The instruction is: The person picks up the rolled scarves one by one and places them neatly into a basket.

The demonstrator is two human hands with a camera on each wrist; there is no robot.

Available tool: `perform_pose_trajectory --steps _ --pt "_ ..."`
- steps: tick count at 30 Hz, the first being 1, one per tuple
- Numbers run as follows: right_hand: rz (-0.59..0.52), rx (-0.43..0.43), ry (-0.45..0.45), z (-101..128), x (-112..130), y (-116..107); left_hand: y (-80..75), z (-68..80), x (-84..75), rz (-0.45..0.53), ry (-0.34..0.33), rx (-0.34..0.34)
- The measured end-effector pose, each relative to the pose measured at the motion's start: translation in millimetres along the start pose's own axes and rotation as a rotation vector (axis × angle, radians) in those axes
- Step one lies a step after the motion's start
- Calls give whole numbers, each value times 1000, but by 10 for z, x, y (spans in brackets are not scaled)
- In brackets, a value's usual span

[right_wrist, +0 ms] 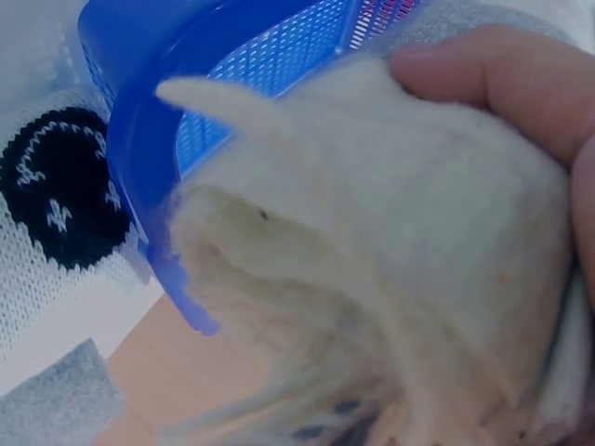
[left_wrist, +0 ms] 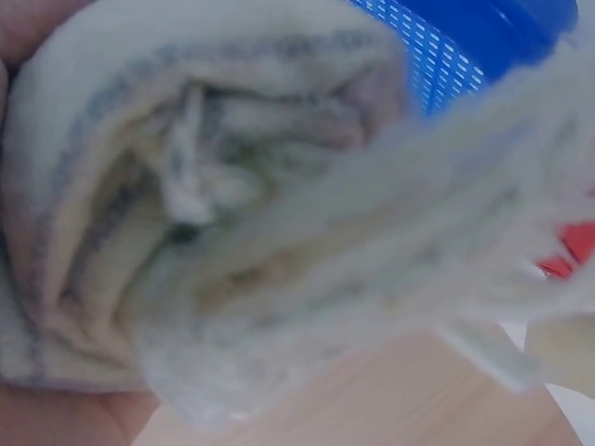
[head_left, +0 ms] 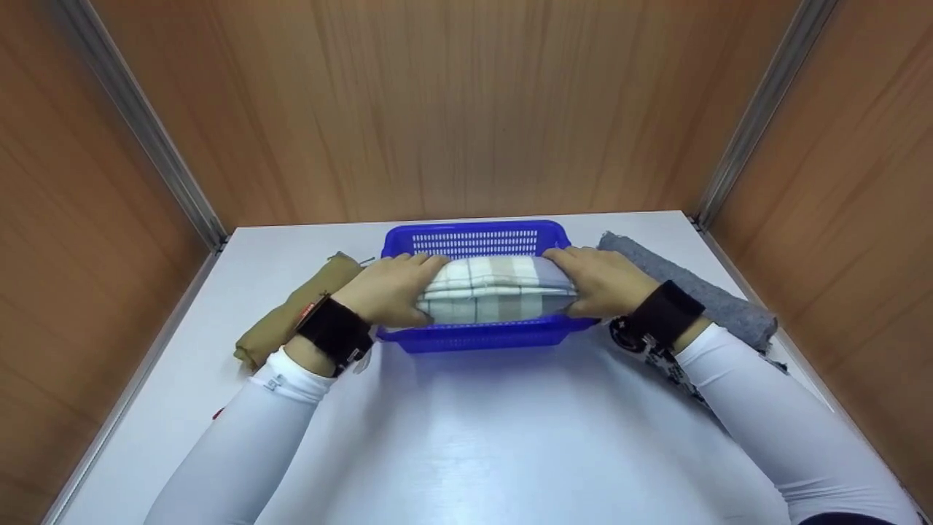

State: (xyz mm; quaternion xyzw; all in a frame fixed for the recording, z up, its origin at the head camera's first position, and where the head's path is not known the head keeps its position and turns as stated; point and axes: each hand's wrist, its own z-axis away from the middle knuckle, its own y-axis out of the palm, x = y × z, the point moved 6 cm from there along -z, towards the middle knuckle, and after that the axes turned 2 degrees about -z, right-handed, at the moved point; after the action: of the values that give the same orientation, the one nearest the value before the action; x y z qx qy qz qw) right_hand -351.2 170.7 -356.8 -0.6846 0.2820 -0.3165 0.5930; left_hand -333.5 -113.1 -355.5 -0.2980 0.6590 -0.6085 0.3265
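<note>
A rolled plaid cloth (head_left: 499,288) in white, beige and grey-blue is held crosswise over a blue plastic basket (head_left: 481,340). My left hand (head_left: 393,289) grips its left end, and my right hand (head_left: 609,281) grips the right end. Seen from the left wrist, the roll's end shows spiralled layers of cloth (left_wrist: 102,111) with loose, frayed edges. In the right wrist view, the fingers (right_wrist: 521,84) wrap over the pale cloth (right_wrist: 418,195), and the basket's rim (right_wrist: 139,158) lies beyond it. The roll hides part of the basket's inside.
On the left lies a brown rolled cloth (head_left: 291,313) with a small red tag. To the right is a grey rolled cloth (head_left: 692,292). A black-and-white patterned knit (right_wrist: 60,186) lies beside the basket, partly under my right arm. Wooden panels (head_left: 466,109) enclose the white table (head_left: 466,445).
</note>
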Motion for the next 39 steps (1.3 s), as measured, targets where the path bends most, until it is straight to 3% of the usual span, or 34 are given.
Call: perform_pose_trajectory --steps 20,39 --pt "-84 59 70 -107 -140 152 127 -158 86 5 -7 22" --pt "-81 88 78 -187 -141 287 316 -189 191 54 -62 68"
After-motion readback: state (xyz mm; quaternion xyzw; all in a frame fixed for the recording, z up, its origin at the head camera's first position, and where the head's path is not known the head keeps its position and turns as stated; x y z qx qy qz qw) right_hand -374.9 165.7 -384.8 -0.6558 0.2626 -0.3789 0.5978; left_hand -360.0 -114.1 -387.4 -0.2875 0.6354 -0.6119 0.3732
